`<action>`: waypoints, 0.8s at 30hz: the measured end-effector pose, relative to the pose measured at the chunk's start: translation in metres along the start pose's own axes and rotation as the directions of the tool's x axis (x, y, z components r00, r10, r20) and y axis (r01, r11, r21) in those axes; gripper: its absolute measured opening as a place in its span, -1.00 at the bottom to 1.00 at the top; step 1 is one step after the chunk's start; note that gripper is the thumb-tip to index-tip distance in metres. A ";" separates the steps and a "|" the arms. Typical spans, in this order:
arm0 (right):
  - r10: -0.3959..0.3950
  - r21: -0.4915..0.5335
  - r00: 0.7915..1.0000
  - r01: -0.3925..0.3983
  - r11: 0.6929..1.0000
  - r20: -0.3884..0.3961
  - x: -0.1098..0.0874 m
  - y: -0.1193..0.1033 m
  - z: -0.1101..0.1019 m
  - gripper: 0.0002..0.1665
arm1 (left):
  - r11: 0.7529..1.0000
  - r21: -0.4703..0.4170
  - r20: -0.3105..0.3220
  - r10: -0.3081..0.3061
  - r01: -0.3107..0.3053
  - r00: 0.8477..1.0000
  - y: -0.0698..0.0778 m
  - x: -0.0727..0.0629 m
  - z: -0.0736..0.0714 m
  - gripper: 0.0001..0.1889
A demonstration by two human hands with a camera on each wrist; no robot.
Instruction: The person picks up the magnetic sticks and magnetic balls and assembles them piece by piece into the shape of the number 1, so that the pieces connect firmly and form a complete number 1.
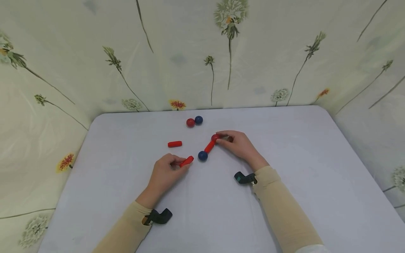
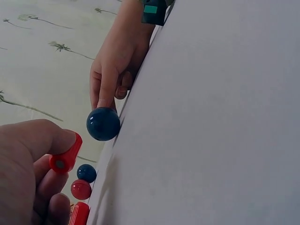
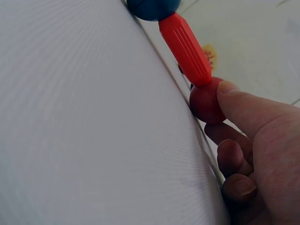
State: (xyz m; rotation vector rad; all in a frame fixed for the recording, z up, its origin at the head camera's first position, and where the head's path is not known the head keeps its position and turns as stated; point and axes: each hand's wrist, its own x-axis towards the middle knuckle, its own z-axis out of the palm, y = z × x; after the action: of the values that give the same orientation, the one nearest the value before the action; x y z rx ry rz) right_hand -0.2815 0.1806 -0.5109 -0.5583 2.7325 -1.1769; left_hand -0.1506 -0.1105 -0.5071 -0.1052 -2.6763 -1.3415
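Observation:
Between thumb and fingers, my left hand (image 1: 166, 172) pinches a short red rod (image 1: 186, 161); the left wrist view shows a grey disc in the rod's end. My right hand (image 1: 238, 146) grips a red ball (image 3: 206, 101) by thumb and fingertips. That ball joins one end of another red rod (image 3: 186, 49), and a blue ball (image 1: 203, 156) sits on the rod's other end, nearer my left hand. A small gap separates the left hand's rod from this blue ball in the head view.
A third red rod (image 1: 175, 144) lies on the white table (image 1: 284, 140) beyond my left hand. Farther back, a loose red ball (image 1: 190, 122) and a blue ball (image 1: 198, 120) sit side by side. A flower-print cloth (image 1: 177, 70) hangs behind the table.

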 end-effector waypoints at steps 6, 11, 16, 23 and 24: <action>0.000 -0.005 1.000 0.000 1.000 0.006 -0.001 0.002 0.000 -0.43 | 1.000 -0.004 0.021 0.012 -0.012 1.000 0.002 -0.002 0.006 -0.77; -0.006 0.009 1.000 0.006 1.000 0.005 -0.001 0.003 0.001 -0.44 | 1.000 -0.002 0.014 0.020 -0.020 1.000 0.002 -0.002 0.009 -0.79; -0.010 0.006 1.000 0.010 1.000 0.003 -0.001 0.003 0.002 -0.45 | 1.000 0.009 0.034 0.030 -0.030 0.999 0.004 -0.002 0.011 -0.80; -0.007 0.007 1.000 0.007 1.000 0.000 -0.001 0.002 0.001 -0.46 | 0.999 0.034 0.039 0.032 -0.033 0.999 0.008 -0.002 0.012 -0.79; -0.006 0.005 1.000 0.006 1.000 0.000 -0.001 0.001 0.001 -0.46 | 0.999 0.040 0.038 0.032 -0.034 0.999 0.008 -0.002 0.013 -0.80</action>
State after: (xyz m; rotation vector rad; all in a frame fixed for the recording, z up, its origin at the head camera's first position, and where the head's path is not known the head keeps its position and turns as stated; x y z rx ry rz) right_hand -0.2810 0.1811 -0.5125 -0.5667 2.7286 -1.1853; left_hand -0.1489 -0.0957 -0.5091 -0.1705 -2.7184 -1.2873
